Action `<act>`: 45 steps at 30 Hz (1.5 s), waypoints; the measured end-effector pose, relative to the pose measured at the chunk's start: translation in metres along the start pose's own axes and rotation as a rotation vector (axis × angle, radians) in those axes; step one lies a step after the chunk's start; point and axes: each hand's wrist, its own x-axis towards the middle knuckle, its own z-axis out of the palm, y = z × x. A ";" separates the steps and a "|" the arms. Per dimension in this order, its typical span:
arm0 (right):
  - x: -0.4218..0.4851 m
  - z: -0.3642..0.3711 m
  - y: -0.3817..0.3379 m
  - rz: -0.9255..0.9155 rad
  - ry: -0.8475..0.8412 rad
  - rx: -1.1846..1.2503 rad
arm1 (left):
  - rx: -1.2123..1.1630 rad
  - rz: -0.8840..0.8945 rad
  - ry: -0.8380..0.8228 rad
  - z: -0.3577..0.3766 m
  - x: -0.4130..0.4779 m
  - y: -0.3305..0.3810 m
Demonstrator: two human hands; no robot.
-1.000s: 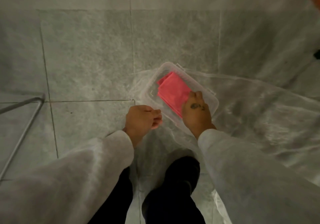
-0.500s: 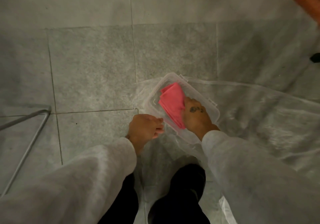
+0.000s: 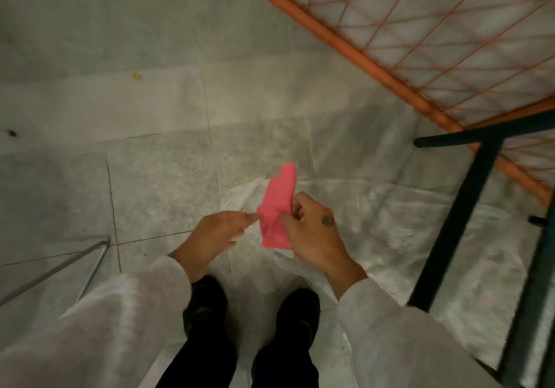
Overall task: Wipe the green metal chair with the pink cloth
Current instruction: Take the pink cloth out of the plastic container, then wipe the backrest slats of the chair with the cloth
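I have the cloth [image 3: 277, 207] pinched in my right hand [image 3: 312, 231] above the floor [image 3: 150, 177], my left hand [image 3: 216, 231] relaxed at its edge, and the chair [image 3: 468, 207] on my right not yet wiped.

White sleeves [image 3: 120, 321], black trousers [image 3: 283, 366], black shoes [image 3: 298, 309].

Pink cloth [image 3: 277, 207] in the right hand [image 3: 312, 231]: soft matt fabric, no sheen; sleeves [image 3: 120, 327] behind both hands are white, fuzzy, matt non-woven-type cloth. Right of that hand, chair frame [image 3: 458, 222] is dark green painted metal tube, smooth, semi-matt, w/ orange painted metal bar & wire mesh [image 3: 345, 50] beyond. Under the hands a thin crinkled translucent sheet [image 3: 405, 207], slight sheen, over grey speckled matt floor tiles [image 3: 150, 177]; left of the left hand [image 3: 216, 231], dull grey metal rod [image 3: 54, 270].
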 end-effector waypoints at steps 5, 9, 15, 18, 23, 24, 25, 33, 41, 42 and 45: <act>-0.054 -0.054 -0.062 0.091 0.028 0.430 | -0.137 -0.004 -0.276 0.016 -0.068 0.064; -0.094 -0.097 -0.109 0.105 0.026 0.737 | -0.297 0.058 -0.530 0.024 -0.116 0.107; -0.150 -0.141 -0.153 0.099 0.020 0.936 | -0.331 0.057 -0.691 0.038 -0.174 0.145; -0.171 -0.157 -0.161 0.102 0.074 0.988 | -0.339 0.066 -0.694 0.040 -0.198 0.160; -0.225 -0.187 -0.178 0.133 0.172 0.989 | -0.196 0.084 -0.705 0.049 -0.256 0.182; -0.238 -0.193 -0.181 0.136 0.202 0.979 | -0.152 0.089 -0.710 0.052 -0.272 0.186; -0.247 -0.196 -0.182 0.139 0.228 0.964 | -0.116 0.105 -0.711 0.054 -0.282 0.189; -0.341 -0.226 -0.192 0.103 0.449 0.778 | 0.132 0.178 -0.663 0.091 -0.383 0.204; -0.423 -0.260 -0.158 -0.061 0.466 0.614 | 0.219 0.296 -0.606 0.151 -0.455 0.185; -0.425 -0.260 -0.155 -0.061 0.447 0.580 | 0.243 0.306 -0.600 0.153 -0.457 0.182; -0.452 -0.276 -0.134 -0.070 0.452 0.471 | 0.282 0.348 -0.568 0.182 -0.479 0.166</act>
